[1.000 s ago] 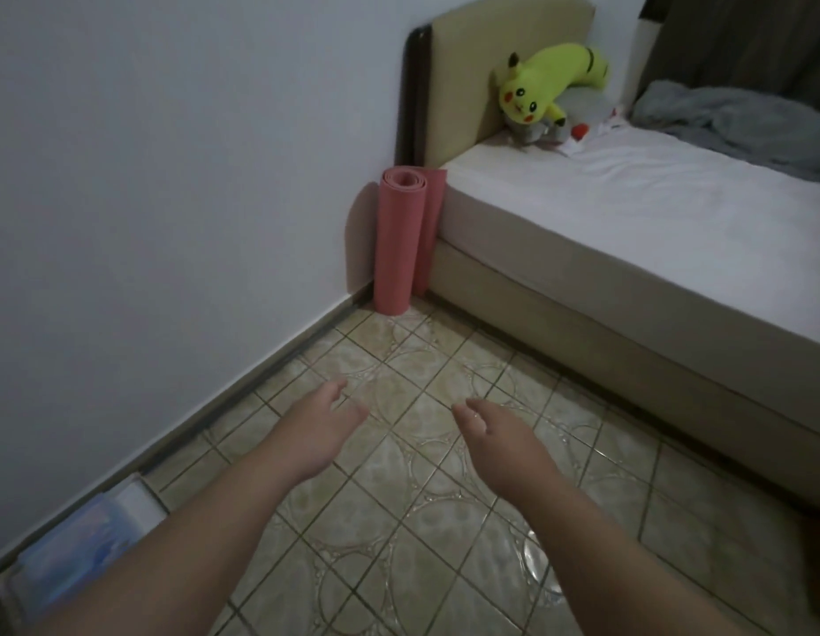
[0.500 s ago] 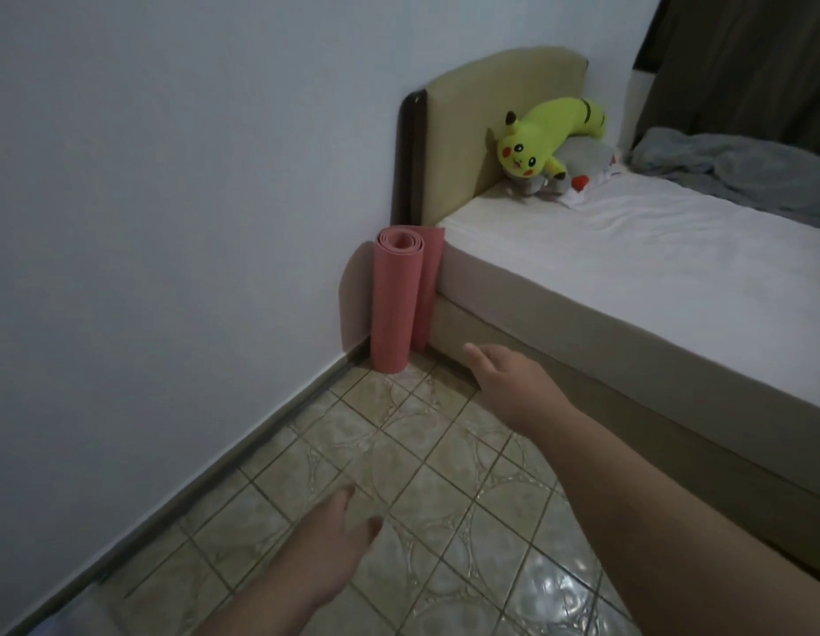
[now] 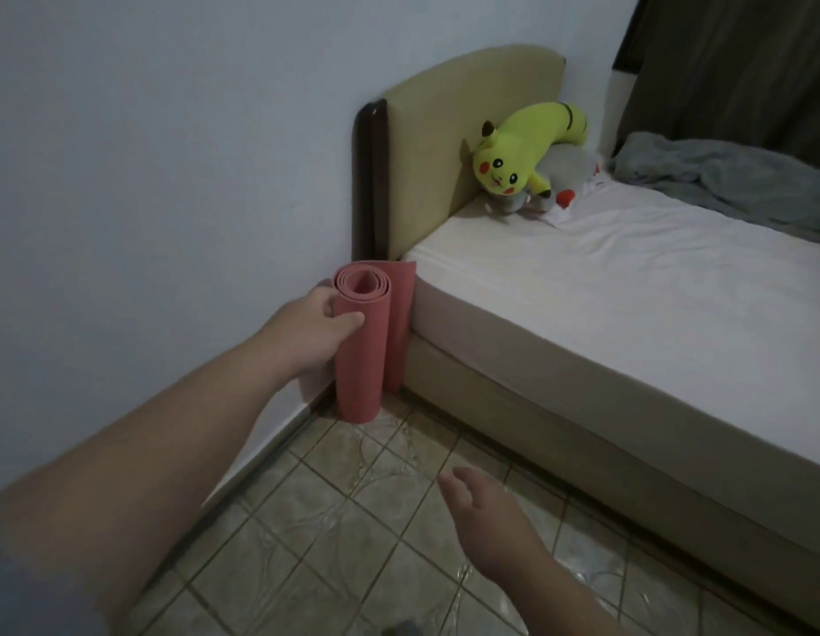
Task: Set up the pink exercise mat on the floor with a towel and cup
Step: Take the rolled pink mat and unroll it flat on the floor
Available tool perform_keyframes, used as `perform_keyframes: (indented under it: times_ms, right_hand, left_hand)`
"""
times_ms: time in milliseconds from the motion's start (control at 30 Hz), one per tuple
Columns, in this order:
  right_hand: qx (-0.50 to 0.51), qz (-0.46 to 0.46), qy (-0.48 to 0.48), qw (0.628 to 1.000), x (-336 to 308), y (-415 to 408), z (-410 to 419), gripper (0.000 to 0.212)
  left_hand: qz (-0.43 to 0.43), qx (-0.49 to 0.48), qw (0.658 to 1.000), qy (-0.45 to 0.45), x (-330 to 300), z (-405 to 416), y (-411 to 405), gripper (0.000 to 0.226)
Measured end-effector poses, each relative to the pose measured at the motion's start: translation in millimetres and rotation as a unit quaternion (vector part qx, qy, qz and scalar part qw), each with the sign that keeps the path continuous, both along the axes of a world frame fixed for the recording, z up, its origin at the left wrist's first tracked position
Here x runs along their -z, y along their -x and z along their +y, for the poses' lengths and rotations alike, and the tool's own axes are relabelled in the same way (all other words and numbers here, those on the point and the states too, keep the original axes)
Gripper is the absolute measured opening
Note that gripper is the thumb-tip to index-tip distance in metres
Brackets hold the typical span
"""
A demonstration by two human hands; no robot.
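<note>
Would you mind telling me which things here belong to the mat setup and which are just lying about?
Part of the job:
- rolled pink mat, standing upright in the corner between wall and bed
- left hand, gripping the roll near its top
- right hand, open above the tiled floor

Just lying about:
- yellow plush toy
- grey blanket
- bed
</note>
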State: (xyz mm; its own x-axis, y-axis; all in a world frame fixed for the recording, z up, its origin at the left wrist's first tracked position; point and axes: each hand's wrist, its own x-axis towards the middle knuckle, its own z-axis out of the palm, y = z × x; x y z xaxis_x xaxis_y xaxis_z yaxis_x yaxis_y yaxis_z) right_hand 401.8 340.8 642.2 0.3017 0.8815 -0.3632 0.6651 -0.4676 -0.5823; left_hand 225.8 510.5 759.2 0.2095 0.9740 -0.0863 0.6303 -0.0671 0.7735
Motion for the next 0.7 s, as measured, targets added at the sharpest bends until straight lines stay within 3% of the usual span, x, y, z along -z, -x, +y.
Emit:
perform_keyframes:
  times_ms: [267, 433, 600, 700]
  right_hand:
    - [-0.06, -0.049, -0.044, 0.996, -35, -71, 213, 0.054]
    - [-0.078, -0.059, -0.07, 0.993, -51, -83, 346, 0.057]
    - [-0.064, -0.026, -0.086, 0.994, -25, -81, 450, 0.057]
    - [-0.046, 0.006, -0.044, 0.998, 10, -81, 499, 0.063]
  left_hand:
    - [0.03, -0.012, 0.995, 0.091, 64, 93, -41, 0.062]
    - [0.026, 0.0, 0.988, 0.15, 119, 123, -50, 0.054]
    - [0.042, 0.025, 0.988, 0.147, 157, 193, -55, 0.05]
    - [0.067, 0.004, 0.99, 0.122, 176, 271, -54, 0.05]
